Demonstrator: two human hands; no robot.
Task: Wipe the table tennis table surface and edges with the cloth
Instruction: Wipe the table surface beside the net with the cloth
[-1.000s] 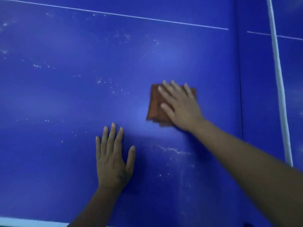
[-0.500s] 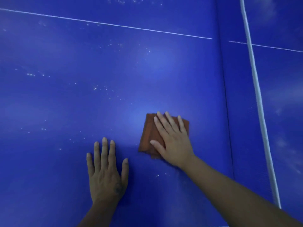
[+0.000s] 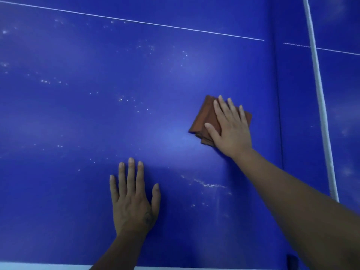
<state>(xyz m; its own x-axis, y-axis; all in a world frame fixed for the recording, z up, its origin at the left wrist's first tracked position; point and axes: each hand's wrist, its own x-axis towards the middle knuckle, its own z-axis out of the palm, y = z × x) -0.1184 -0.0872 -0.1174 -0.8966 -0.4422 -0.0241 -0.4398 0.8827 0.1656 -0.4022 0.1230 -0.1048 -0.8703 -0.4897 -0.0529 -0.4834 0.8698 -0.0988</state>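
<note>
Head view: across the smooth blue table [image 3: 78,123], white dust specks scatter at left. My left hand [image 3: 134,199] lies flat on it, fingers straight and spread. Further right, my right hand [image 3: 230,127] presses with straight fingers on the folded, square brown cloth [image 3: 204,117]. Beyond runs the net's white cord [image 3: 319,90].

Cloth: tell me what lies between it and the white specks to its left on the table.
Nothing visible does. The right hand presses the folded cloth flat on the table, and only bare blue surface separates it from the specks. The left hand rests flat nearer the person, off that line.
</note>
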